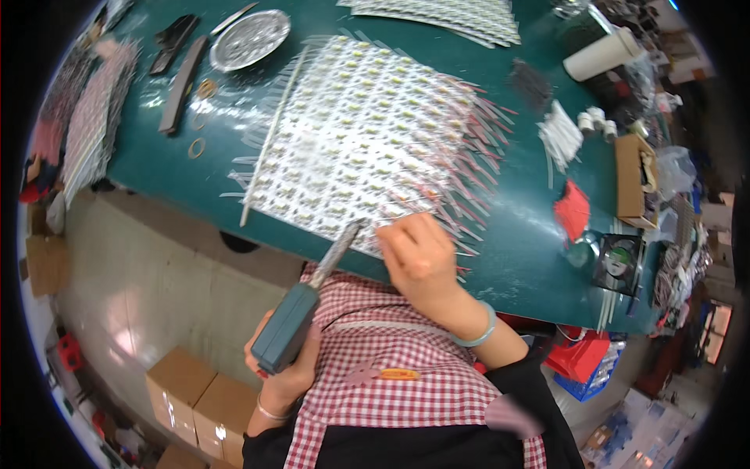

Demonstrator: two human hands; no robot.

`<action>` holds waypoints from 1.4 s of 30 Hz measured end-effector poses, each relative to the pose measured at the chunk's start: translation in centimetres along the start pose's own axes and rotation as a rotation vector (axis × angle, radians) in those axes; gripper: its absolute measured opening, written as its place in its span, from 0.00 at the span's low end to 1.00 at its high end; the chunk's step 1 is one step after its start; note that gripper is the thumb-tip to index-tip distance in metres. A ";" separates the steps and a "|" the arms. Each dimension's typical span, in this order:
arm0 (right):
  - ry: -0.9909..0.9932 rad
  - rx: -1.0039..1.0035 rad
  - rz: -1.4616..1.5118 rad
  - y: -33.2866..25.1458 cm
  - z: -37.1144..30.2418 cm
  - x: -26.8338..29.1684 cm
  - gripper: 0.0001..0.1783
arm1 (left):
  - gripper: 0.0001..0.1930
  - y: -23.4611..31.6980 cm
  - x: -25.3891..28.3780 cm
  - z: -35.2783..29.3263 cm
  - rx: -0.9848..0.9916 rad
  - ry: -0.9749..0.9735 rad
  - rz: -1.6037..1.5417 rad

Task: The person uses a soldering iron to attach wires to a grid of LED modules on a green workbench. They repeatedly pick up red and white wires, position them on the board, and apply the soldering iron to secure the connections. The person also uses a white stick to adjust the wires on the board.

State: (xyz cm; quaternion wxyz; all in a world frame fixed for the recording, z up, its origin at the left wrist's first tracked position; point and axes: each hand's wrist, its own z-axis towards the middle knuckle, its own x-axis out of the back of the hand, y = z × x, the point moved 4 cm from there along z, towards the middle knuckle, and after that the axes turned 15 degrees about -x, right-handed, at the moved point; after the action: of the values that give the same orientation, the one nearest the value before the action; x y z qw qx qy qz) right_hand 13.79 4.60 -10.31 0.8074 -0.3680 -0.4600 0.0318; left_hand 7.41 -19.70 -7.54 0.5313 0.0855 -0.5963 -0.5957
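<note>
My left hand (299, 367), low in front of the checked apron, is wrapped round the dark green handle of a soldering gun (286, 328). The gun's metal barrel points up and right, its tip at the near edge of a white panel (336, 141). Rows of small greenish parts cover that panel, and pink and white wire ends stick out along its right side. Over the panel's near right corner is my right hand (422, 258), fingers pinched together. Thin strands show beside the fingertips; what they grip is too small to make out.
The green table (531, 258) carries a metal dish (251, 39), a dark bar (184, 86), and rings at the left. At the right are white strips (559, 137), a red piece (573, 211), a small fan (619, 262) and an open carton (634, 180). Cardboard boxes (180, 383) stand on the floor.
</note>
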 end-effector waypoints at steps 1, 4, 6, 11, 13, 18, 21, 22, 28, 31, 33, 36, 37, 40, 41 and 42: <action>-0.020 0.009 0.004 -0.3 0.2 0.3 0.07 | 0.10 -0.2 -0.3 -0.3 0.022 0.023 -0.012; -0.117 -0.067 0.210 -0.2 1.1 1.9 0.05 | 0.12 -0.5 -0.9 -0.9 0.145 0.136 -0.091; -0.066 -0.096 0.206 1.2 2.1 3.8 0.04 | 0.14 -1.0 -0.8 -1.2 0.166 0.113 -0.103; 0.307 -0.219 -0.107 10.3 7.0 11.0 0.02 | 0.16 -1.9 -0.8 -1.4 0.163 0.133 -0.150; 0.372 -0.340 -0.279 16.6 7.8 13.0 0.03 | 0.16 -1.9 -1.0 -1.2 0.205 0.146 -0.211; 0.366 -0.366 -0.460 23.2 9.8 14.2 0.04 | 0.16 -2.0 -1.2 -1.0 0.187 0.188 -0.224; 0.334 -0.345 -0.492 24.3 10.6 13.8 0.05 | 0.15 -2.3 -1.3 -1.4 0.158 0.182 -0.173; 0.312 -0.323 -0.507 24.0 10.8 13.3 0.05 | 0.15 -2.2 -1.0 -1.5 0.147 0.175 -0.125; 0.382 -0.239 -0.474 24.3 10.2 14.2 0.04 | 0.11 -1.0 -0.7 -0.2 0.103 0.210 -0.102; 0.418 -0.241 -0.475 22.6 10.7 14.6 0.03 | 0.13 -1.3 -0.4 -1.1 0.191 0.156 -0.149; 0.399 -0.217 -0.517 22.2 11.0 14.0 0.03 | 0.13 -1.4 -0.4 -1.4 0.215 0.172 -0.175; 0.332 -0.233 -0.533 23.5 10.6 13.7 0.04 | 0.13 -1.4 -0.6 -1.2 0.215 0.148 -0.161; 0.322 -0.237 -0.527 24.1 10.4 13.4 0.05 | 0.13 -1.3 -0.6 -1.1 0.202 0.132 -0.133; 0.325 -0.210 -0.522 24.0 10.4 13.4 0.05 | 0.13 -1.2 -0.7 -1.2 0.248 0.152 -0.144; 0.350 -0.202 -0.509 23.7 10.6 13.5 0.05 | 0.12 -1.3 -0.9 -1.2 0.273 0.167 -0.167; 0.374 -0.195 -0.496 23.5 10.9 13.9 0.05 | 0.13 -1.3 -1.1 -1.0 0.261 0.196 -0.183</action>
State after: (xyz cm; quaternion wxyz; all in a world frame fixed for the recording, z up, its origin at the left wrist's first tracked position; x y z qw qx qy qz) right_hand 20.18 33.26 -11.67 0.8220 -0.3200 -0.3800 -0.2783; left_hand 7.95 -19.85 -9.48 0.5148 0.2653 -0.6036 -0.5480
